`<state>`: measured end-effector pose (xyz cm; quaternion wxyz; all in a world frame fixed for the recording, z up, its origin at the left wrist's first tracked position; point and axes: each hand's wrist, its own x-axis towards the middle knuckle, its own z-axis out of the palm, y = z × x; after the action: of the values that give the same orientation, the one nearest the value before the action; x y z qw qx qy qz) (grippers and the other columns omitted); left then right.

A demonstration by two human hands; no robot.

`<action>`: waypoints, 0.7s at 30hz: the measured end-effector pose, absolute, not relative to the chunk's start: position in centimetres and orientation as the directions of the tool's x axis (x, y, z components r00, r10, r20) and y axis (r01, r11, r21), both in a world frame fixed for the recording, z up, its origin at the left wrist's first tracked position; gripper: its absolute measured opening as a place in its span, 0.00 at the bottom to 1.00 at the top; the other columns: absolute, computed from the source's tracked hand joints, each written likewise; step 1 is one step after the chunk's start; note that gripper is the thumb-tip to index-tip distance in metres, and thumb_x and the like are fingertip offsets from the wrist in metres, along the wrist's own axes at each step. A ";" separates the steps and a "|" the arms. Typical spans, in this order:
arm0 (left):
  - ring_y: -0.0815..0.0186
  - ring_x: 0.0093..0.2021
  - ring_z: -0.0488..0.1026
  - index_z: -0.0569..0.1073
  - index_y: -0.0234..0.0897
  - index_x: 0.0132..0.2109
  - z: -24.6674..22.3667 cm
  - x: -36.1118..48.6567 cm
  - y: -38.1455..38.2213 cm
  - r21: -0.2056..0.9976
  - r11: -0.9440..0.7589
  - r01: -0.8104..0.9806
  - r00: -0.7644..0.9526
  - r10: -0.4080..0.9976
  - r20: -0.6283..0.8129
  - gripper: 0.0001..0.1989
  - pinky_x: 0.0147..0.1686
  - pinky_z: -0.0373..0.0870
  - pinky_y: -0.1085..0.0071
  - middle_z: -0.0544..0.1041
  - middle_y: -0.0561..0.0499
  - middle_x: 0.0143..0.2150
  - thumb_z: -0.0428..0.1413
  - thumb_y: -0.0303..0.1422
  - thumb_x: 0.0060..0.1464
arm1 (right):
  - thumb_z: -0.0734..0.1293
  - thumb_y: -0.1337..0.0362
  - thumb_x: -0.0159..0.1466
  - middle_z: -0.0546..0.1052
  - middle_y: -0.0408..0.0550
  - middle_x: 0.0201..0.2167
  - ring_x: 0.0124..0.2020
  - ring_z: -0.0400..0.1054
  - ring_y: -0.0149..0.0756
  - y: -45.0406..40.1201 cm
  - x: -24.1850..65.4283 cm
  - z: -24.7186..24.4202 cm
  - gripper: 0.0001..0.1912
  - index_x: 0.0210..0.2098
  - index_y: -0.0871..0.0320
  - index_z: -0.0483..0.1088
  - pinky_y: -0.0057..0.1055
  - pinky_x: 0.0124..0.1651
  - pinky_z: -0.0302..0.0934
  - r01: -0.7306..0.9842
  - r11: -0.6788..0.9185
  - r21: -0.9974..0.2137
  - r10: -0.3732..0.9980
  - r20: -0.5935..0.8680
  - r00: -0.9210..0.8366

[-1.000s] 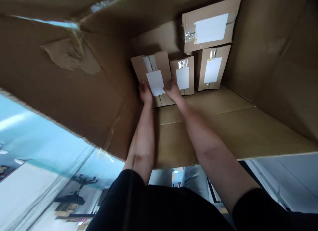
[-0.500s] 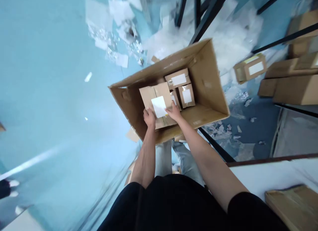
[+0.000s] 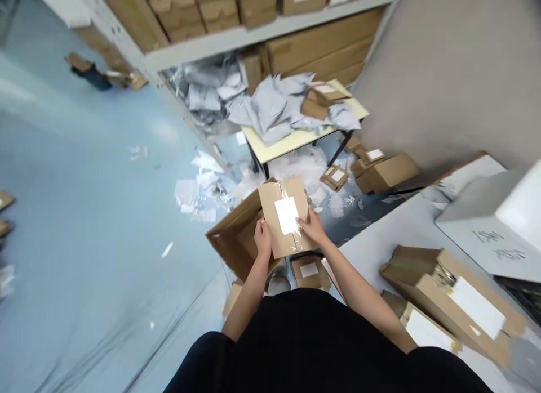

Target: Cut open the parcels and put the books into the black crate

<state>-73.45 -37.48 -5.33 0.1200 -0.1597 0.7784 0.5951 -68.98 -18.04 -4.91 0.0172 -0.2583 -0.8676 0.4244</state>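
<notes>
— What is in your grip?
— Both my hands grasp one flat, rectangular box of brown cardboard point(image 3: 287, 217), with a white paper label on its face. My left hand point(image 3: 262, 239) holds the left edge; my right hand point(image 3: 313, 225) holds the right edge, its thumb lying on the face, near the label.

— Where exactly is this box?
— It is lifted before my body, between my eyes and the large, open carton of brown cardboard point(image 3: 236, 232). It covers the right part of the carton, so I cannot tell what lies there.

— Do you see all your fingers?
— No, those behind the box are hidden. Also, the label's writing cannot be made out.

— What else is difficult to see?
— Below my box, another labelled brown box point(image 3: 310, 271) is partly covered by it. On the white counter point(image 3: 367, 235) to my right are two labelled brown boxes point(image 3: 435, 291); my sleeve hides some of the nearer one. The white metal shelf point(image 3: 274, 30) is cut off by the top edge of my view.
</notes>
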 end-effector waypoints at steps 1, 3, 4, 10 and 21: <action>0.57 0.54 0.74 0.75 0.49 0.48 -3.8 -72.9 -36.6 0.901 0.245 -0.357 -0.933 -0.051 -0.355 0.15 0.55 0.67 0.61 0.79 0.51 0.52 0.46 0.44 0.65 | 0.66 0.51 0.59 0.72 0.56 0.57 0.60 0.67 0.51 -17.2 -67.5 -3.0 0.39 0.68 0.53 0.57 0.48 0.61 0.62 0.450 0.498 -0.741 0.510 -0.169 -0.843; 0.57 0.54 0.74 0.75 0.50 0.47 -1.2 -71.8 -34.9 0.923 0.261 -0.283 -0.949 0.061 -0.308 0.13 0.55 0.67 0.61 0.79 0.51 0.52 0.46 0.43 0.65 | 0.67 0.51 0.59 0.73 0.57 0.55 0.57 0.68 0.52 -15.8 -64.5 0.2 0.40 0.68 0.53 0.57 0.48 0.59 0.63 0.511 0.450 -0.733 0.618 -0.157 -0.770; 0.57 0.55 0.74 0.74 0.50 0.46 -0.1 -71.1 -33.9 0.932 0.270 -0.241 -0.952 0.122 -0.281 0.13 0.55 0.67 0.62 0.79 0.51 0.52 0.46 0.42 0.64 | 0.67 0.50 0.59 0.73 0.57 0.54 0.56 0.69 0.53 -15.2 -62.9 1.5 0.40 0.68 0.53 0.57 0.48 0.59 0.64 0.533 0.430 -0.728 0.661 -0.148 -0.735; 0.59 0.51 0.74 0.72 0.46 0.44 3.9 -66.2 -28.7 0.941 0.335 -0.048 -0.883 0.427 -0.197 0.11 0.52 0.68 0.65 0.79 0.50 0.50 0.46 0.39 0.64 | 0.67 0.51 0.60 0.74 0.56 0.50 0.51 0.71 0.52 -13.2 -53.0 5.6 0.37 0.66 0.53 0.60 0.45 0.56 0.64 0.597 0.303 -0.743 0.858 -0.060 -0.511; 0.57 0.55 0.75 0.78 0.40 0.49 2.5 -58.1 -24.2 0.925 0.375 0.061 -0.696 0.680 -0.230 0.17 0.56 0.69 0.63 0.80 0.48 0.52 0.47 0.37 0.63 | 0.65 0.50 0.62 0.71 0.59 0.52 0.55 0.67 0.55 -16.5 -38.5 4.6 0.38 0.67 0.57 0.56 0.48 0.57 0.62 0.689 0.007 -0.724 0.951 -0.207 -0.228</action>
<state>-58.09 -24.17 2.47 0.3067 0.2406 0.7702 0.5048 -38.51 -16.50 4.56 0.1747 -0.5964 -0.6878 0.3752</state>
